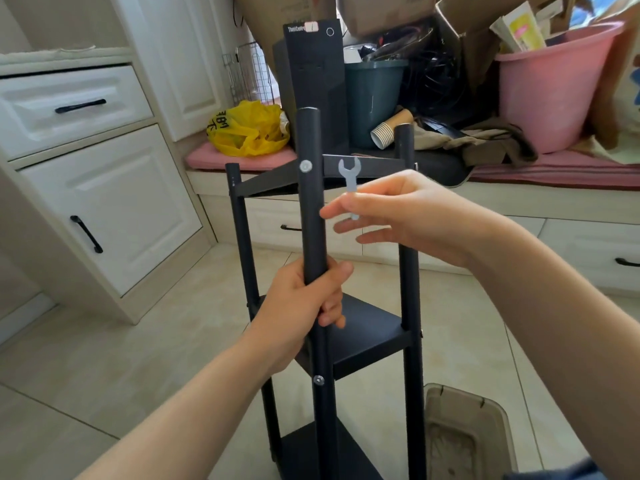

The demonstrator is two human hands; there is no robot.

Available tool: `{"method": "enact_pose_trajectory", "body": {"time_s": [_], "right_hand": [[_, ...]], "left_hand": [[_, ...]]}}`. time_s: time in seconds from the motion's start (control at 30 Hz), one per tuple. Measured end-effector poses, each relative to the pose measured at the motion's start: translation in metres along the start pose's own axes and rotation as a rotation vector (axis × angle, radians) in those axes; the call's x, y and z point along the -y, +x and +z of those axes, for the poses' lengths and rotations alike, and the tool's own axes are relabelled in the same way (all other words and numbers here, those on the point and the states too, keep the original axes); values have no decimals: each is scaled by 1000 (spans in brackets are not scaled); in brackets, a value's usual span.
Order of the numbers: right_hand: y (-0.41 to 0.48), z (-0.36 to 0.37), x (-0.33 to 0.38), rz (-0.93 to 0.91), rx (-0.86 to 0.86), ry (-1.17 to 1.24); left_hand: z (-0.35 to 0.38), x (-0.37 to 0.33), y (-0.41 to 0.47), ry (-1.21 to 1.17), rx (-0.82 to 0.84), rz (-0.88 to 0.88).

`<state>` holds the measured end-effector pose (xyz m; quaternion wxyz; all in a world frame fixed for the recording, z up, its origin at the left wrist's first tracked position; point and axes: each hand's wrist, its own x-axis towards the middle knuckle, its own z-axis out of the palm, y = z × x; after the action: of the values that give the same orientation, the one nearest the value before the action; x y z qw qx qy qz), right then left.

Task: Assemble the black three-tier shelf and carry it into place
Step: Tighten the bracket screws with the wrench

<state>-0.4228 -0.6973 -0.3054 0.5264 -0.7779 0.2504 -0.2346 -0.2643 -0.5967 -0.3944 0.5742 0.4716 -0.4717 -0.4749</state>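
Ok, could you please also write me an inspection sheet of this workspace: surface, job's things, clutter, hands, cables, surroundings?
Surface: beige tiled floor; the shelf stands upright on it.
Job's things: black shelf, three tiers fitted; screw in the front post at the top tier; small wrench.
Clutter: pulp tray on the floor, right of the shelf.
Hands: left hand grips the front post; right hand pinches the wrench beside the top tier.
Cables: black tangle on the seat, apart from the shelf.
Surroundings: white cabinets; also on the seat, pink cushion, yellow bag, PC tower, green bin, paper cups, pink bucket.
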Motion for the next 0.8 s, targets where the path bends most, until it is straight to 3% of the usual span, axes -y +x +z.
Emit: {"method": "enact_pose_trajectory", "body": {"time_s": [0.27,0.4,0.8], "right_hand": [[7,1,-14,140,-158,-97],[14,17,-18,175,-105,-141],[35,39,-14,102,-175,90]], "left_hand": [[-11,-14,4,-24,7,-59],[-11,-14,2,-20,43,-80],[-17,-16,-1,7,63,-126]]}}
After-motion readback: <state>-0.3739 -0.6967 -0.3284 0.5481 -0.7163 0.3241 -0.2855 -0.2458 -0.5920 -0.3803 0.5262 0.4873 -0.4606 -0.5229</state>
